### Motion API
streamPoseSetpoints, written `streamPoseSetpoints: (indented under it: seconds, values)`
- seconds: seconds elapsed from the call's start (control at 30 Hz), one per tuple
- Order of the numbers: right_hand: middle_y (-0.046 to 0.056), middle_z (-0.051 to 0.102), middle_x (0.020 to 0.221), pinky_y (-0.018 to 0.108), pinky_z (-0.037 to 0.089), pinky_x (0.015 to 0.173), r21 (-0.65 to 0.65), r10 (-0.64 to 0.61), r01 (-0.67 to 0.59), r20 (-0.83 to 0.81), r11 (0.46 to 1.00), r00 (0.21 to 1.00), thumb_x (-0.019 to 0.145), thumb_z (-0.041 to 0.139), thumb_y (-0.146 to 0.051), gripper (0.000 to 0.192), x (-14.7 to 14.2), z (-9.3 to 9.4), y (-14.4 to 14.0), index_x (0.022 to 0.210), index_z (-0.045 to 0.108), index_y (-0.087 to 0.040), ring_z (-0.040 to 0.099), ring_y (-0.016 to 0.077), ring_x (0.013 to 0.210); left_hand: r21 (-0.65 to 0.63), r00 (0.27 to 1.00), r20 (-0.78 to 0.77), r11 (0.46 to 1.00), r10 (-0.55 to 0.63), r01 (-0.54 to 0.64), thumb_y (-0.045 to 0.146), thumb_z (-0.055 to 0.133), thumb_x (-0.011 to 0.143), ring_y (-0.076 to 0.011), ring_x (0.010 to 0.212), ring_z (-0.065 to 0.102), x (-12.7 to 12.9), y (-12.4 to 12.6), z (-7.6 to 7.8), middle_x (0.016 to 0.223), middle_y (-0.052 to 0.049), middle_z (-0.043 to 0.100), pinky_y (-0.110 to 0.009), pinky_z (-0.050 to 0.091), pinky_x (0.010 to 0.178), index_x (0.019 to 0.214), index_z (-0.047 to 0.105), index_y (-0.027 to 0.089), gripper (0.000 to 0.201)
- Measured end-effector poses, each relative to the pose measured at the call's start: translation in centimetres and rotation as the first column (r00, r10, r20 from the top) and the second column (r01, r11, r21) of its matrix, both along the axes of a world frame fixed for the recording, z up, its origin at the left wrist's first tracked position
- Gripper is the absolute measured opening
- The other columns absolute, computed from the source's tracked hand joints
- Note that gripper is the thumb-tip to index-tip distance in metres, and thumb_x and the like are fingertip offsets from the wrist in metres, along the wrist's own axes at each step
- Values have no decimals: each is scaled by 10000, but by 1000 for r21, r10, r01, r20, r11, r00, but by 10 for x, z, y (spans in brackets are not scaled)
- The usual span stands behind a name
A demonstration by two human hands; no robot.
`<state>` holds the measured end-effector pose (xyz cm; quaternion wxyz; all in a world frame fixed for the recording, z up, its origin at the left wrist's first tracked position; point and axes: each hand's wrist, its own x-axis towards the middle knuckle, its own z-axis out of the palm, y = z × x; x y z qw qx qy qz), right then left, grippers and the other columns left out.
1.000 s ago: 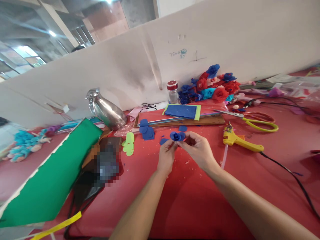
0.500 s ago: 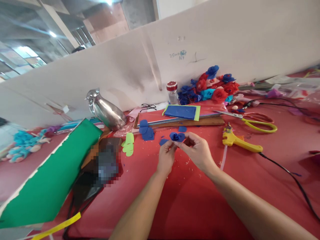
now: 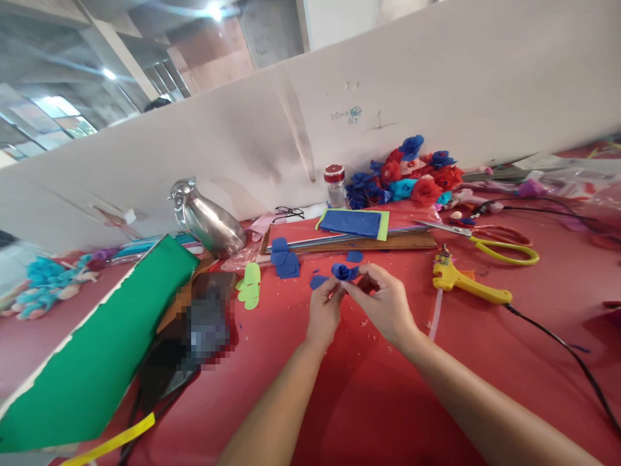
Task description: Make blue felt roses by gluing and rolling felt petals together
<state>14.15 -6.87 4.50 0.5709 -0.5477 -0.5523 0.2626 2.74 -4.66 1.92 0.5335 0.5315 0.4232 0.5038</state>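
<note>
Pinching a blue paper flower (image 3: 344,272) between the fingertips of the left hand (image 3: 325,315) and the right hand (image 3: 388,301), both closed on it from either side, just on the near side of the paper stack (image 3: 297,232) on the red table (image 3: 361,401). Keeping the same grip and the same place before the stack as half a second earlier. Seeing the whole table, flower included, slightly lower in view than then. Too small and partly covered to tell of any petal shifting. Finding loose blue petals (image 3: 287,265) by the stack's front edge, toward its left end, and light green petals (image 3: 251,285) farther left and nearer. Finding also scissors (image 3: 466,231) at the stack's right end, a yellow glue gun (image 3: 463,281) nearer than its right end, a red-lidded jar (image 3: 334,188) behind it, and a steel jug (image 3: 213,221) past its left end.
</note>
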Motion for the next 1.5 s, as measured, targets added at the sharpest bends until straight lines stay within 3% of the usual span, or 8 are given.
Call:
streamPoseSetpoints:
  seconds: [0.23,0.43,0.83,1.5]
  values:
    - [-13,562,631,247,420,522,85,-34,29,48,996,998,750,650,-338,140,0,0,-1,740,581,-217,487,117,520,-5,999,31,1000,6,-6,403,662,752,-215,877,604,1,-2,3,812,-27,708,-353,440,886,854,743,201,240]
    - [30,599,785,255,443,538,135,44,-49,44,990,998,780,584,-268,82,2,1,0,769,628,-200,513,109,541,10,990,136,1000,-18,17,403,675,743,-210,903,614,-1,2,-2,850,-27,715,-360,442,902,886,743,196,260]
    - [43,606,811,262,445,551,100,106,-106,-2,989,994,776,584,-265,112,3,5,-1,751,673,-203,499,115,580,32,993,90,997,-71,69,421,670,755,-231,953,624,-3,2,-3,932,-32,733,-395,431,955,910,742,219,264]
    - [48,617,830,270,445,556,81,149,-149,13,985,989,778,596,-290,124,6,2,3,721,666,-205,513,125,591,-9,991,121,999,-52,54,427,718,703,-214,906,615,-1,1,4,843,-26,718,-365,436,917,836,742,201,263]
